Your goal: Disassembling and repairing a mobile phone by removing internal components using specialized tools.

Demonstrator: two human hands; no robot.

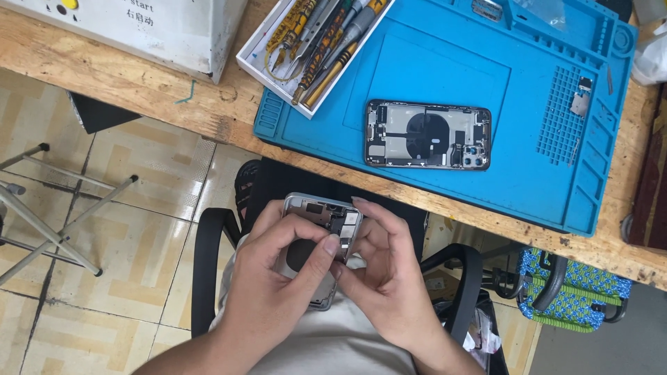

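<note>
Below the wooden bench (208, 111), over the lap, the left hand (267, 278) and right hand (389, 271) curl their fingers round an opened silver phone housing (323, 222), thumbs pressing inside.

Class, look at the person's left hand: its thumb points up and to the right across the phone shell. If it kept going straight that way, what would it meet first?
The left hand would probably first meet the right hand's fingers, which curl over the opened phone housing at its right edge. Depth is hard to judge from above.
</note>
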